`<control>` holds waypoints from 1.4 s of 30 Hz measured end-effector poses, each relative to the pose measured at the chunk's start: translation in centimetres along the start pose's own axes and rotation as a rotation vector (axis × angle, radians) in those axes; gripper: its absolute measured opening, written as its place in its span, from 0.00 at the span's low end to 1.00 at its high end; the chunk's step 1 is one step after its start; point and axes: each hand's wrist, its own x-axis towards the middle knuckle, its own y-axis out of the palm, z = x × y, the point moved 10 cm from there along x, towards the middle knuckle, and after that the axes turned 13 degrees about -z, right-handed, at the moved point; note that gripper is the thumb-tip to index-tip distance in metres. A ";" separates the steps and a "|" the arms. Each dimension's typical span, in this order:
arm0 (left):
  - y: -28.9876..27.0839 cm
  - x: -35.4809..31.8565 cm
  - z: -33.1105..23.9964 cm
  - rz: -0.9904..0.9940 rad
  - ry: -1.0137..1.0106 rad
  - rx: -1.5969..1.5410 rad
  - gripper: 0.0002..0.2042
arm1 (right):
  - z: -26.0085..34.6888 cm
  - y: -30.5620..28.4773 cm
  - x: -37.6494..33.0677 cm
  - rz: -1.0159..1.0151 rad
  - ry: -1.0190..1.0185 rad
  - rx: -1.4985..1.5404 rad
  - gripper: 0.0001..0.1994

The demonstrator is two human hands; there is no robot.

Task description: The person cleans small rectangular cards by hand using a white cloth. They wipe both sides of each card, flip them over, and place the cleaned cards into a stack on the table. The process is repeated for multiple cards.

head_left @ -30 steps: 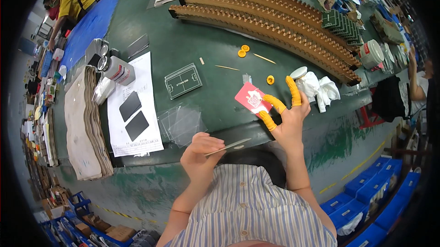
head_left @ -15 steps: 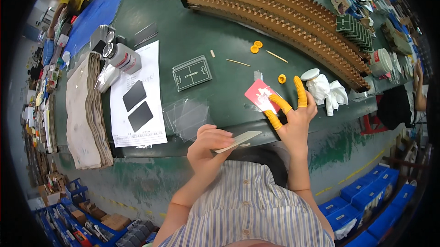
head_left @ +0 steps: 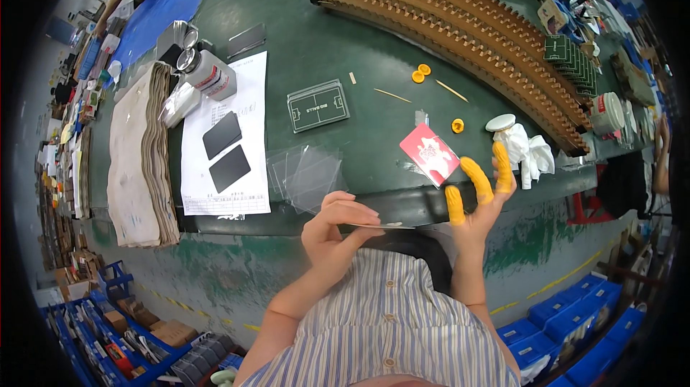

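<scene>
Just beyond the table's near edge, my left hand (head_left: 332, 235) pinches a thin pale card (head_left: 392, 226) between thumb and fingers. The card is seen almost edge-on, so its faces are hidden. My right hand (head_left: 480, 216) is empty, its fingers spread and bent upward. Yellow finger cots (head_left: 476, 180) cover three of its fingertips. A red card (head_left: 428, 151) with a white print lies flat on the table, just left of and beyond those fingertips. Clear plastic sheets (head_left: 307, 175) lie overlapping beyond my left hand.
On the green table (head_left: 366, 143) are a stack of dark green cards (head_left: 318, 107), wooden sticks (head_left: 451, 90), loose finger cots (head_left: 421, 73) and a white cloth (head_left: 528, 153). Long slotted racks (head_left: 445, 35) stand behind. Left are black cards (head_left: 230, 169) on paper, a bottle (head_left: 212, 74) and stacked cardboard (head_left: 140, 164).
My right hand has moved off the red card, toward the right. The card in my left hand has turned to nearly edge-on. The whole view has shifted slightly.
</scene>
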 end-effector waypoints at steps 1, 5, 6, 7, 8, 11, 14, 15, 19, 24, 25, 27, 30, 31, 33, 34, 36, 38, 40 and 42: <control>0.0 0.0 0.1 -0.019 -0.020 -0.016 0.11 | 0.8 -0.6 -0.2 -0.010 0.010 0.065 0.21; 0.1 0.0 0.3 -0.012 -0.014 -0.072 0.12 | 3.5 -2.0 -1.6 -0.016 -0.029 0.327 0.18; 0.2 -0.1 0.2 -0.002 -0.011 -0.067 0.12 | 4.3 -2.1 -2.1 0.007 -0.094 0.361 0.17; 0.3 -0.1 0.2 0.009 -0.006 -0.061 0.12 | 5.0 -2.1 -2.6 0.035 -0.109 0.395 0.14; 0.5 -0.1 0.1 0.020 -0.001 -0.055 0.11 | 5.8 -2.0 -3.1 0.092 -0.166 0.387 0.14; 0.7 -0.1 -0.3 0.031 0.022 -0.058 0.10 | 6.7 -1.7 -3.9 0.148 -0.168 0.398 0.15; 0.7 -0.2 -0.3 0.029 0.022 -0.069 0.09 | 7.2 -1.3 -3.7 0.183 -0.181 0.386 0.16; 0.7 -0.3 -0.3 0.030 0.023 -0.064 0.09 | 7.4 -1.2 -3.7 0.190 -0.195 0.389 0.16; 0.6 -0.4 -0.1 0.033 0.026 -0.059 0.09 | 7.9 -1.0 -4.0 0.230 -0.245 0.375 0.19; 0.6 -0.4 -0.3 0.033 0.022 -0.061 0.09 | 7.6 -0.3 -4.1 0.275 -0.166 0.369 0.22; 0.6 -0.4 -0.3 0.034 0.023 -0.059 0.09 | 7.9 -0.2 -3.9 0.284 -0.188 0.367 0.23; 0.6 -0.4 -0.3 0.035 0.027 -0.056 0.09 | 8.5 -0.1 -3.7 0.304 -0.229 0.354 0.25; 0.6 -0.4 -0.3 0.033 0.032 -0.052 0.09 | 8.4 -0.3 -3.7 0.281 -0.211 0.358 0.21; 0.5 -0.5 -0.3 0.033 0.033 -0.053 0.09 | 8.2 -0.4 -3.7 0.264 -0.193 0.366 0.20; 0.6 -0.5 -0.2 0.045 0.031 -0.060 0.09 | 8.0 -0.6 -3.5 0.239 -0.204 0.368 0.17; 0.6 -0.5 -0.1 0.057 0.027 -0.067 0.10 | 8.0 -0.8 -3.5 0.226 -0.209 0.368 0.15; 0.7 -0.5 -0.1 0.057 0.023 -0.069 0.10 | 7.8 -0.6 -3.5 0.238 -0.190 0.367 0.14; 0.7 -0.4 -0.2 0.029 0.025 -0.057 0.09 | 7.9 -0.4 -3.6 0.251 -0.195 0.369 0.13; 0.7 -0.4 -0.2 0.022 0.022 -0.055 0.09 | 8.4 -0.3 -3.4 0.262 -0.220 0.367 0.14; 0.7 -0.4 -0.4 0.022 0.033 -0.040 0.09 | 8.6 -0.7 -3.4 0.230 -0.242 0.338 0.14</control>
